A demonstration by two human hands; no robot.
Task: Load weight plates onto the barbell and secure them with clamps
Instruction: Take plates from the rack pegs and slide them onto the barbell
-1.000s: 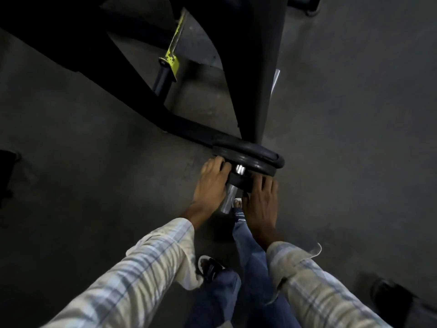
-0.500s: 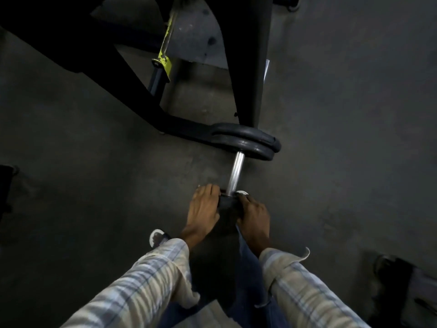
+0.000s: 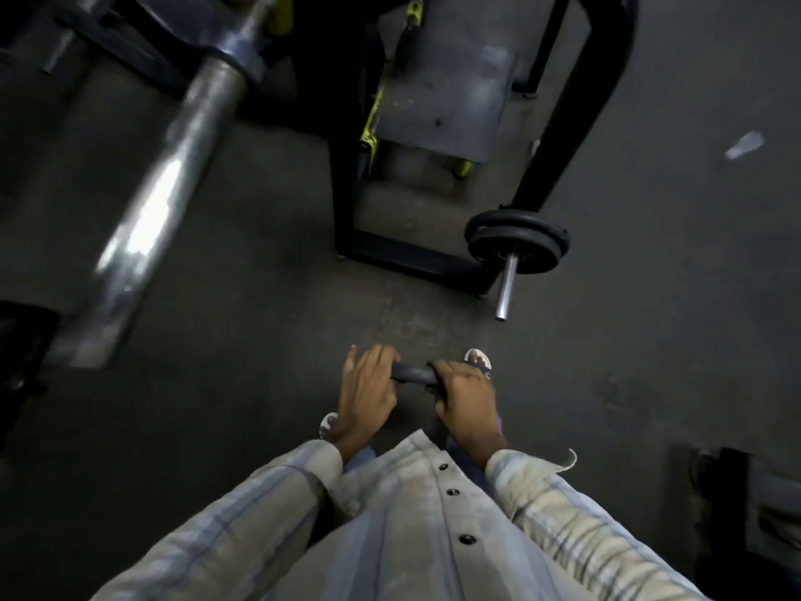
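Note:
I hold a small black weight plate edge-up between both hands, low in the middle of the view. My left hand grips its left side and my right hand its right side. Farther off to the right, two black plates sit on a thin chrome peg whose bare end points toward me. The thick steel barbell sleeve crosses the upper left, blurred and bare of plates where it shows.
A black steel rack frame with a yellow-marked strut stands behind the peg. Dark gym floor lies all around. A dark object sits at the lower right, and another at the left edge. My feet show below the hands.
Both hands slid the small plate along the peg, off its end and back toward me. The view lifted, so the barbell sleeve now shows at the upper left.

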